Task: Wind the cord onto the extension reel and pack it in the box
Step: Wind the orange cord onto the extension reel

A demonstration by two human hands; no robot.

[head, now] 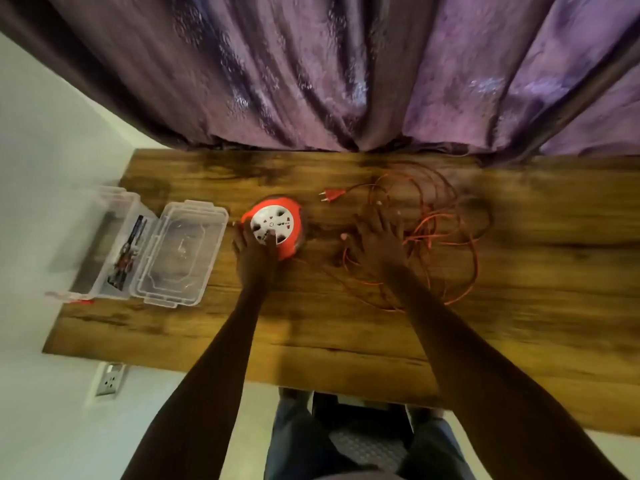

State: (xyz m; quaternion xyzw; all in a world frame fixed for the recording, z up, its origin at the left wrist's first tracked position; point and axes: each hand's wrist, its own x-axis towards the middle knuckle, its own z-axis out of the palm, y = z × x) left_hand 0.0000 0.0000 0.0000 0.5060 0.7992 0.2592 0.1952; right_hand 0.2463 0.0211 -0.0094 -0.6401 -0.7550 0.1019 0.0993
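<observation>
orange reel (273, 226) socket-face up, plug (333, 195) pointing left

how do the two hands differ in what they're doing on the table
The left hand is curled onto the extension reel, fingers on its white socket face; the right hand lies spread and flat over the loose orange cord. The left hand is nearer the open clear box; the right hand is nearer the plug, not touching it. Both reach out low over the wooden table.

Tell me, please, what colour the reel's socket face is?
White, on the round orange plastic extension reel; the head view shows it.
</observation>
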